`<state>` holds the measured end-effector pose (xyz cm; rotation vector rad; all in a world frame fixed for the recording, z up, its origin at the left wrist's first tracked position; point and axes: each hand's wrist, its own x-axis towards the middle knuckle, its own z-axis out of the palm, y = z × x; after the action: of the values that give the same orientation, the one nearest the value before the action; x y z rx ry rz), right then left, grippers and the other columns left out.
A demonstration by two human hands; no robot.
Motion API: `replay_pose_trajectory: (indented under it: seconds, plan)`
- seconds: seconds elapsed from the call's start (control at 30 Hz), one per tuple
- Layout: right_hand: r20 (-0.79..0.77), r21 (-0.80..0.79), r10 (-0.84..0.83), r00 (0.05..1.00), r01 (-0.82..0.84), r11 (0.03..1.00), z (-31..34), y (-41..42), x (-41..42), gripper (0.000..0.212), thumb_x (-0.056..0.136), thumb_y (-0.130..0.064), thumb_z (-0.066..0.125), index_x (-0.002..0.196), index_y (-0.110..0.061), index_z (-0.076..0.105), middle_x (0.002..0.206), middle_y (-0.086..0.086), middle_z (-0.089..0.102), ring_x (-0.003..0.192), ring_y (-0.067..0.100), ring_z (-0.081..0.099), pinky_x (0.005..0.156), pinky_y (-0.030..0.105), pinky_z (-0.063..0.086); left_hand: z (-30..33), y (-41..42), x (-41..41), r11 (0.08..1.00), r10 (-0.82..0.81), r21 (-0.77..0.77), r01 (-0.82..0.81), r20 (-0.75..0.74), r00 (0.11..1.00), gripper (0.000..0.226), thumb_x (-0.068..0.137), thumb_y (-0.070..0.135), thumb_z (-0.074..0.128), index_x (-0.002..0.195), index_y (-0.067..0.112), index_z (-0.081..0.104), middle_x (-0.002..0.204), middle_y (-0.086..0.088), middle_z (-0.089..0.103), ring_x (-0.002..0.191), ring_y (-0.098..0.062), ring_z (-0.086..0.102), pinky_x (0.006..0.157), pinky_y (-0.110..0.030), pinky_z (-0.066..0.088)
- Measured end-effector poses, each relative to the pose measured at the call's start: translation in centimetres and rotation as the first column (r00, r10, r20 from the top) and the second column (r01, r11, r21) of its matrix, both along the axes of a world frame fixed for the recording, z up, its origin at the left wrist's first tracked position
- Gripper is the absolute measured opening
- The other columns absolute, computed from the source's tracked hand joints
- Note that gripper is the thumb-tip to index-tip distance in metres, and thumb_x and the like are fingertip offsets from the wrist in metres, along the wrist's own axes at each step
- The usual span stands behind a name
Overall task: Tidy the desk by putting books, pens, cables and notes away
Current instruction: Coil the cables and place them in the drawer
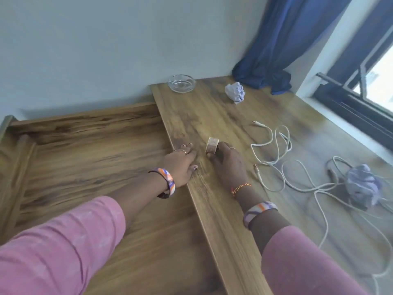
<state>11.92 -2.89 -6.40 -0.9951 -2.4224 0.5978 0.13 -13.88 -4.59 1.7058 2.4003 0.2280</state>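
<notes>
Two hands are seen: left hand (180, 165) and right hand (228, 165). One small roll of tape (212, 145) is counted (held by the right hand). Two crumpled paper balls are counted: a white one (235, 91) and a lilac one (361, 186). White cables (274, 150): approx. two, tangled, exact no. can't be told. One glass ashtray (181, 82) is counted, plus one blue curtain (282, 45).

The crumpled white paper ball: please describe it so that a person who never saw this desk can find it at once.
Start at the blue curtain that hangs down onto the far corner of the wooden desk. Just in front of its bunched end lies the white paper ball, to the right of the glass bowl. Unlike the purple-tinted crumpled ball among the white cables, it is white and lies alone.
</notes>
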Motion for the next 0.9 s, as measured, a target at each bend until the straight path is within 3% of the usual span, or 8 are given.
replay_pose_trajectory:
  seconds: [0.07,0.17,0.3,0.37,0.5,0.57,0.73,0.9]
  plan:
    - [-0.014,0.021,0.097,0.995,-0.097,0.995,0.3,-2.2,1.9,0.014,0.085,-0.019,0.061,0.093,-0.008,0.060,0.103,0.005,0.063,0.092,0.027,0.055,0.073,0.031,0.036,0.2,-1.1,0.6,0.984,0.088,0.126,-0.125,0.267,0.960,0.057,0.094,0.035,0.046,0.145,0.018,0.027,0.145,-0.005,0.044,0.131,-0.021,0.044,0.102,-0.028,0.038]
    - [0.011,0.045,0.327,0.945,-0.327,0.944,0.6,-5.9,4.8,0.014,0.088,-0.015,0.055,0.101,-0.012,0.061,0.107,0.000,0.062,0.096,0.023,0.056,0.074,0.028,0.038,0.8,-3.3,2.5,0.903,0.066,0.264,-0.339,0.694,0.717,0.067,0.086,0.036,0.060,0.144,0.029,0.028,0.103,0.006,0.069,0.085,-0.003,0.061,0.077,-0.009,0.042]
    - [0.055,0.039,0.371,0.927,-0.373,0.927,0.8,-9.8,7.7,0.032,0.092,-0.014,0.051,0.123,-0.016,0.053,0.123,0.003,0.059,0.106,0.025,0.054,0.078,0.019,0.033,-0.1,-5.9,5.3,0.877,0.018,0.279,-0.390,0.793,0.609,0.030,0.078,0.028,0.072,0.108,0.023,0.068,0.093,0.000,0.072,0.077,0.000,0.062,0.078,-0.011,0.047]
    - [0.041,-0.019,0.287,0.957,-0.286,0.958,0.9,-11.3,9.0,0.033,0.091,-0.019,0.053,0.123,-0.014,0.048,0.117,0.005,0.060,0.106,0.027,0.055,0.075,0.021,0.032,-0.2,-6.9,5.9,0.831,-0.006,0.255,-0.494,0.893,0.450,0.006,0.078,0.015,0.073,0.084,0.017,0.072,0.073,0.000,0.072,0.068,-0.010,0.065,0.079,-0.028,0.053]
    - [0.000,-0.090,0.168,0.986,-0.167,0.982,0.7,-13.6,11.2,0.035,0.088,-0.025,0.057,0.118,-0.017,0.042,0.119,-0.002,0.058,0.107,0.021,0.056,0.083,0.028,0.039,-3.0,-10.0,5.6,0.699,0.167,0.059,-0.712,0.956,0.242,0.008,0.071,0.009,0.070,0.069,0.015,0.074,0.052,0.002,0.065,0.065,-0.021,0.063,0.074,-0.033,0.054]
    - [0.000,-0.103,0.155,0.988,-0.154,0.983,0.6,-14.0,11.7,0.032,0.088,-0.027,0.058,0.116,-0.019,0.043,0.116,-0.001,0.059,0.105,0.021,0.056,0.082,0.028,0.039,-4.8,-11.7,6.4,0.745,0.320,-0.066,-0.664,0.909,0.268,0.013,0.064,0.016,0.064,0.054,0.017,0.072,0.057,-0.006,0.069,0.072,-0.027,0.065,0.074,-0.037,0.052]
    - [0.050,-0.102,0.171,0.984,-0.165,0.981,0.5,-14.2,12.3,0.029,0.089,-0.029,0.055,0.116,-0.023,0.045,0.109,0.001,0.058,0.100,0.020,0.054,0.074,0.024,0.031,-6.7,-11.9,10.8,0.864,0.383,-0.200,-0.462,0.856,0.346,0.043,0.083,-0.004,0.051,0.047,0.011,0.068,0.040,0.005,0.062,0.040,-0.012,0.059,0.045,-0.015,0.047]
    - [0.040,-0.087,0.242,0.969,-0.238,0.967,0.3,-14.9,14.7,0.033,0.088,-0.029,0.058,0.118,-0.021,0.050,0.114,-0.001,0.060,0.102,0.018,0.054,0.080,0.015,0.027,-8.6,-9.7,12.4,0.826,0.522,-0.246,-0.508,0.676,0.521,0.016,0.083,0.018,0.062,0.092,0.011,0.074,0.090,-0.003,0.069,0.088,-0.018,0.062,0.080,-0.023,0.046]
